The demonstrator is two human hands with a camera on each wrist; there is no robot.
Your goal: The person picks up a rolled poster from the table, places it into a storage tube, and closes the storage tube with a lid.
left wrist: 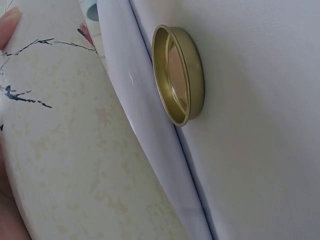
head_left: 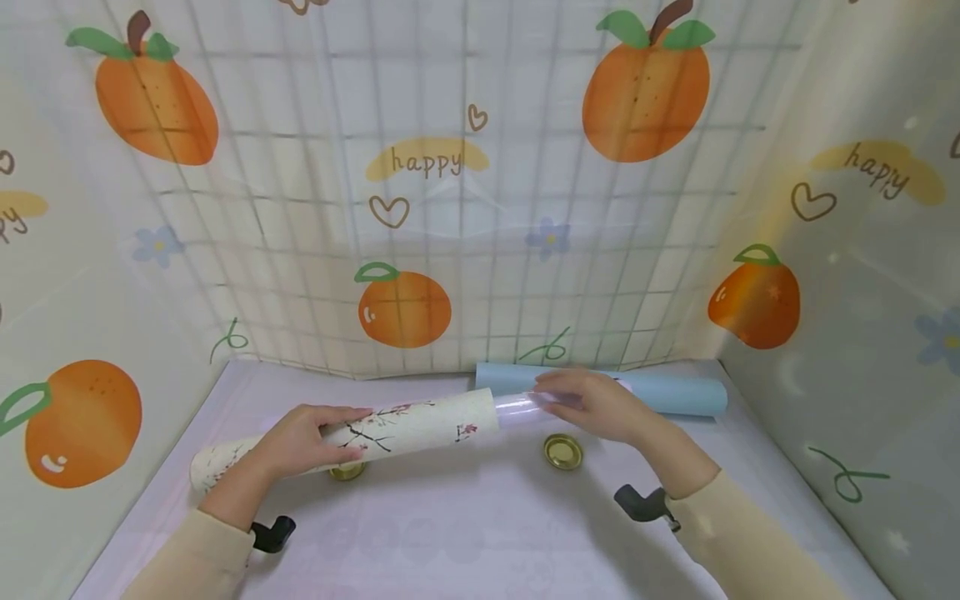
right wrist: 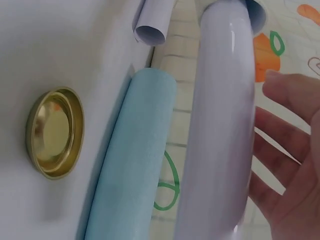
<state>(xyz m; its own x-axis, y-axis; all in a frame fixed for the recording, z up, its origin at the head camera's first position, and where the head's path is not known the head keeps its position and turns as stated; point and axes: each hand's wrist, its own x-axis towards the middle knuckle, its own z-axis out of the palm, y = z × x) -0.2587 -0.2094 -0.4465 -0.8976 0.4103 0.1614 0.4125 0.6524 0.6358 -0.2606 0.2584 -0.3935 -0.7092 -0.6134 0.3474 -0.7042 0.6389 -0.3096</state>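
My left hand (head_left: 303,437) grips a cream tube (head_left: 420,429) printed with dark branches and pink blossoms, tilted up to the right. From its right end sticks out a glossy pale lilac roll (right wrist: 220,125). My right hand (head_left: 600,404) is at that roll, fingers fairly straight; in the right wrist view their tips reach its side and the thumb stands a little apart. Two gold round lids are on the table: one (head_left: 563,452) below the right hand, the other (left wrist: 195,75) beside the cream tube, partly hidden by it in the head view.
A light blue tube (head_left: 682,395) lies along the back of the white table (head_left: 450,542), behind the right hand. Another whitish roll (right wrist: 155,22) with an open end shows in the right wrist view. An orange-printed curtain (head_left: 465,208) encloses the back and sides.
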